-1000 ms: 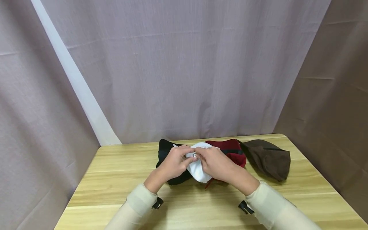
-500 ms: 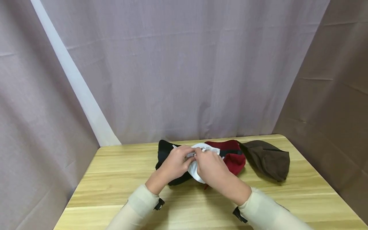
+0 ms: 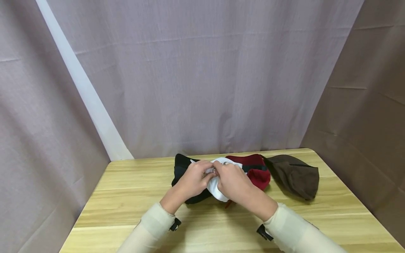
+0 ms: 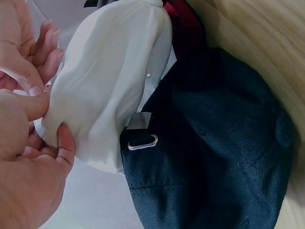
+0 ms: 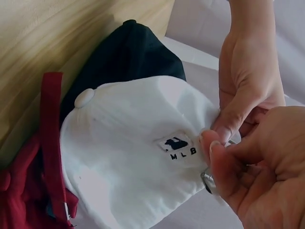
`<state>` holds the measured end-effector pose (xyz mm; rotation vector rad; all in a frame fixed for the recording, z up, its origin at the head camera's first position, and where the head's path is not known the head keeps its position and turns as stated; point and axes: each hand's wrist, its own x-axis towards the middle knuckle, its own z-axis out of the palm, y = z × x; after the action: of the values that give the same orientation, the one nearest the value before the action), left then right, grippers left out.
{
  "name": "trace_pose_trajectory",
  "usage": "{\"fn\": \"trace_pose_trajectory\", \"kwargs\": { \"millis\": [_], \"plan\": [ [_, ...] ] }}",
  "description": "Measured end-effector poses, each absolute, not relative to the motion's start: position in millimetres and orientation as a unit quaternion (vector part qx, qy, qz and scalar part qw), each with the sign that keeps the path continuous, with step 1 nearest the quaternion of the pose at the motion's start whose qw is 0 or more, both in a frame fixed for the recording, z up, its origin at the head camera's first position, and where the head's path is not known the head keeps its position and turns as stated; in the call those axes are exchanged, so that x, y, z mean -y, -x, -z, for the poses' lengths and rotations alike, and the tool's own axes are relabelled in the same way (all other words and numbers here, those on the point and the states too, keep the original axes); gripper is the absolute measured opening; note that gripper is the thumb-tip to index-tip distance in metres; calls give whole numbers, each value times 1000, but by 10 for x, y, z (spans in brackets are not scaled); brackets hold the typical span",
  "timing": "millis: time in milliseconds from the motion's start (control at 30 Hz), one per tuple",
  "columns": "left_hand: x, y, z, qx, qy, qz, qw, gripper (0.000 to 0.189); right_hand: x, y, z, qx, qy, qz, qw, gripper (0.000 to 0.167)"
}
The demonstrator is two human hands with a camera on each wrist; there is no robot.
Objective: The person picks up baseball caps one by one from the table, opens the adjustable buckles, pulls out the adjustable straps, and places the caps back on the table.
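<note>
A white baseball cap with a small MLB patch stands in the middle of the row of caps, its back edge toward me. My left hand pinches that edge, thumb and fingers on the cloth. Right beside it, my right hand pinches at the cap's back strap, fingertips meeting the left hand's thumb. A metal buckle shows just under the right fingers. What lies between the fingertips is mostly hidden.
To the left is a black cap with a metal strap buckle. A dark red cap and a brown cap lie to the right. All rest on a wooden table, with a curtain behind.
My right hand and forearm have shifted slightly left, closer over the white cap, uncovering more of the red cap. The left hand has hardly moved and keeps its pinch.
</note>
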<state>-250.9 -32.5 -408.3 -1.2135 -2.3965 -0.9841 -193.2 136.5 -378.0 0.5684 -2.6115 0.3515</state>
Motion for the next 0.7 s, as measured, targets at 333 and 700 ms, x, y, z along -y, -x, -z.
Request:
{"fn": "trace_pose_trajectory", "kwargs": {
  "millis": [333,700],
  "plan": [
    [345,2513,4071,825,427,350,122,7,-1454,1988,3766,943,-230,-148,188,17],
    [370,2532,4081,821,427,365,106,16,-1515,2003,3763,937,-255,-165,174,14]
  ]
}}
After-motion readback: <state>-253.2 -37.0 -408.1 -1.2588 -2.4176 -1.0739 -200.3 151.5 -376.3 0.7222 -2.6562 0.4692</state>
